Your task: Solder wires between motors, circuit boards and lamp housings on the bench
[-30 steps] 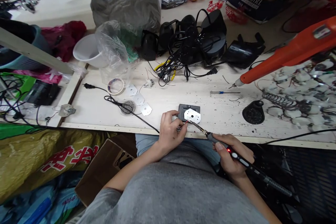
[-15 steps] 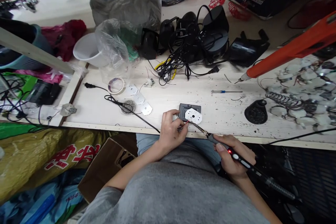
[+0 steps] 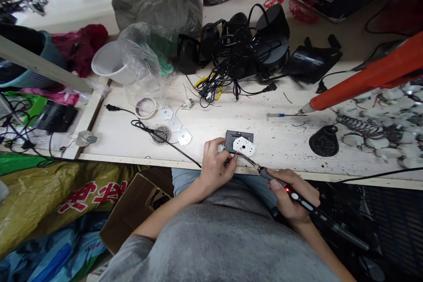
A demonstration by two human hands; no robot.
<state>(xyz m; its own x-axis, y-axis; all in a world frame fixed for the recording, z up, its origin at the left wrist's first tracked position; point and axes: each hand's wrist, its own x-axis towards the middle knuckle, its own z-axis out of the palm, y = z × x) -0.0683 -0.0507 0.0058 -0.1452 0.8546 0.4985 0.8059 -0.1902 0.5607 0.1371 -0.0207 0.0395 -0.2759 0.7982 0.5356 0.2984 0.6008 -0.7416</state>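
Note:
My right hand (image 3: 295, 194) grips a soldering iron (image 3: 307, 205) with a red light on its handle. The iron's tip touches, or nearly touches, the lower left edge of a white circuit board (image 3: 243, 146) with a dark centre hole. Under the board is a dark grey block (image 3: 231, 135) near the bench's front edge. My left hand (image 3: 216, 158) is closed beside the block, pinching a thin red wire (image 3: 235, 153) close to the iron's tip. What lies under its other fingers is hidden.
Several white boards (image 3: 175, 124) and a tape roll (image 3: 146, 108) lie left. A blue-handled screwdriver (image 3: 280, 115), a black round part (image 3: 324, 141) and piled white parts (image 3: 386, 141) lie right. An orange tool (image 3: 360, 83) slants in from the right; black lamps with cables (image 3: 244, 48) stand behind.
The orange tool has swung slightly, its tip now lower and over the screwdriver. My right hand and the soldering iron have shifted a little left. My left hand looks nearly still.

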